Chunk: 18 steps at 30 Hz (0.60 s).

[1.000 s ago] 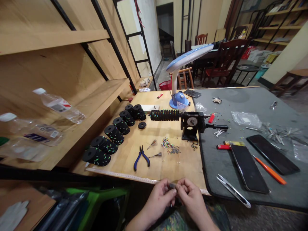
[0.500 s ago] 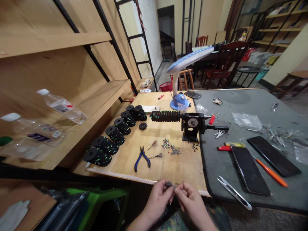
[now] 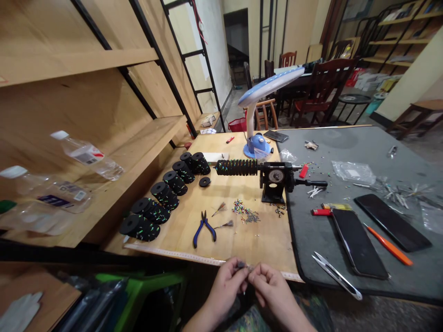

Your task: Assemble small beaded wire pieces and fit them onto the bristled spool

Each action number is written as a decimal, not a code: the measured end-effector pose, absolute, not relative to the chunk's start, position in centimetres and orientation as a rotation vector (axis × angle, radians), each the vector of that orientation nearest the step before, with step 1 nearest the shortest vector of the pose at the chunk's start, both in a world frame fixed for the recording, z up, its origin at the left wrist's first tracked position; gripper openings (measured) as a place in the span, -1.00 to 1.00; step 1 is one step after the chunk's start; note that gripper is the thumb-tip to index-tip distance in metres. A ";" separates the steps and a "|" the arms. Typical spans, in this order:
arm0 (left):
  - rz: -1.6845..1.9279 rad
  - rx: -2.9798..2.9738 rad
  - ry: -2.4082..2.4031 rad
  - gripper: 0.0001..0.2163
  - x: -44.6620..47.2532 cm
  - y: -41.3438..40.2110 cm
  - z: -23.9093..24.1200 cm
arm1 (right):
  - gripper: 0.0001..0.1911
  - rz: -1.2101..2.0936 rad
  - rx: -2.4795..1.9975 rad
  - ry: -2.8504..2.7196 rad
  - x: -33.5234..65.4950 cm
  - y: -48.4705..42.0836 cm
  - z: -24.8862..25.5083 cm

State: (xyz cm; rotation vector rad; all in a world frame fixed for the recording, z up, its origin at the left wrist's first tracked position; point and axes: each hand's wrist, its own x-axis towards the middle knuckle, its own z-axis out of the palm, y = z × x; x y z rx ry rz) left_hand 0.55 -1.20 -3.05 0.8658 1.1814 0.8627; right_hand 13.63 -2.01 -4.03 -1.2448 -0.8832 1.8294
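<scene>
Hands (image 3: pixel 226 282): two. Pliers (image 3: pixel 204 228): one. Crank machine (image 3: pixel 276 179): one. Standing black stacks (image 3: pixel 142 229): seven.

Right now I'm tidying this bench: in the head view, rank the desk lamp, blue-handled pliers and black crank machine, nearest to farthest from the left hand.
From the left hand:
1. Blue-handled pliers: on the table, ahead and slightly left.
2. Black crank machine: farther ahead, to the right.
3. Desk lamp: behind the machine, near the table's far edge.

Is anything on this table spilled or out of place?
Perhaps the small multicoloured bead-like pieces: they lie in a loose heap on the wooden tabletop, without a container, as if spilled. Thin pale strands on the grey mat look untidily scattered.
</scene>
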 end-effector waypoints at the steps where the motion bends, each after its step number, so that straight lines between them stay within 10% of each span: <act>1: 0.863 0.854 1.174 -0.71 0.5 -1.2 -3.2 | -0.52 1.832 -1.247 -0.883 13.6 -2.0 -4.0; 18: 0.855 0.902 1.205 -0.66 0.4 -1.3 -3.0 | -0.61 1.846 -1.248 -0.819 13.3 -2.1 -4.1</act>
